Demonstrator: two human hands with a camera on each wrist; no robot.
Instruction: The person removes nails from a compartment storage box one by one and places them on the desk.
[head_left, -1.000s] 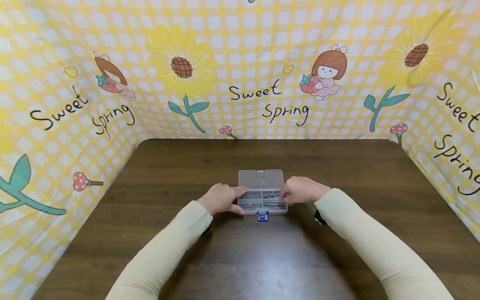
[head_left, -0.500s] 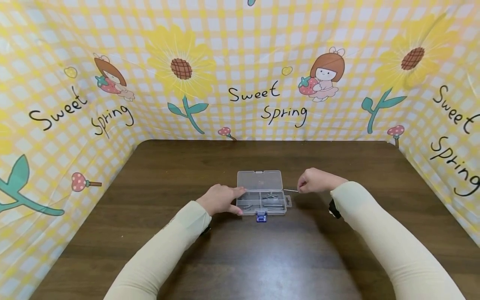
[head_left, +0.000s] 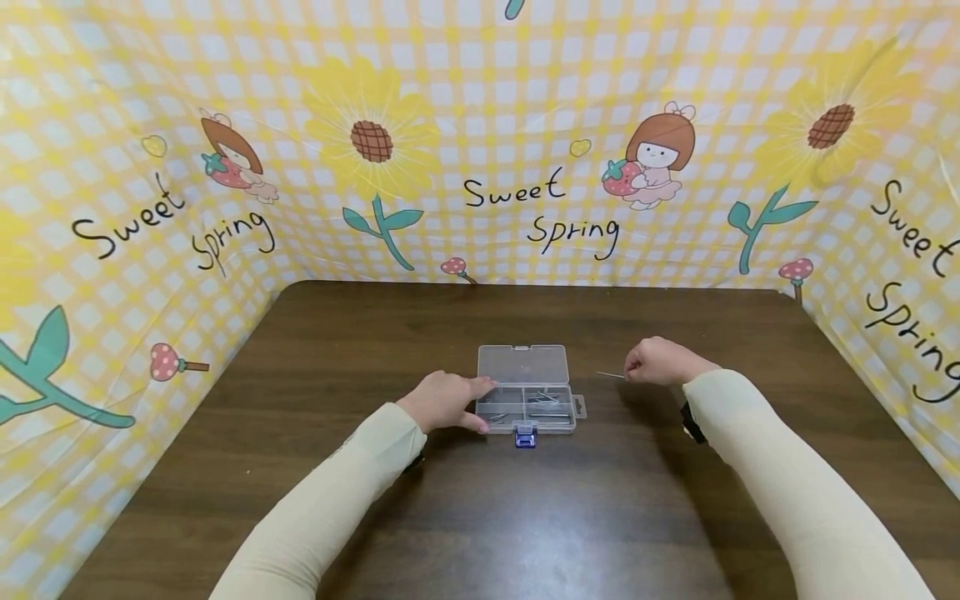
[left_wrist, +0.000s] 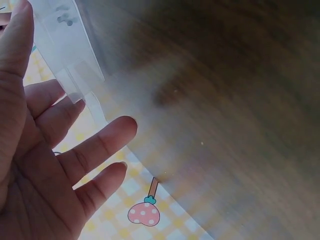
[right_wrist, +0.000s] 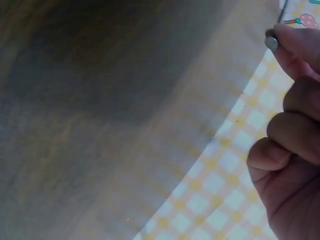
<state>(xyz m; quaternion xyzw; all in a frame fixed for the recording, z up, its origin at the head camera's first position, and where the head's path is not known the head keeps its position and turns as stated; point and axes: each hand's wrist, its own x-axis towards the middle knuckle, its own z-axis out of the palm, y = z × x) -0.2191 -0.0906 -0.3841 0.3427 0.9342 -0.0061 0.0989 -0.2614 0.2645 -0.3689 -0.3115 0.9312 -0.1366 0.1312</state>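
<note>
A person's R hand [head_left: 667,362] pinches a thin metal nail [head_left: 611,374] btwn thumb & forefinger, other fingers curled in, out to the R of a clear plastic box [head_left: 551,431] & apart from it. The nail's flat end sits by the fingertips, shank pointing back twd the box; the R wrist view may show a 2nd end there, but can't tell for sure. L hand [head_left: 442,400], fingers loosely spread, steadies the box's L end. The box lies on a dark wood-grain table [head_left: 480,517], lid [head_left: 522,365] back, w/ more metal pcs [head_left: 550,416] in its compartments. The nail is prob. light, stiff & smooth, not fragile, but apt to roll or twist in a loose pinch; best held just below the flat end, clear of the tip. The box looks light too, prone to slide unless braced, its thin lid prob. the weakest part.
</note>
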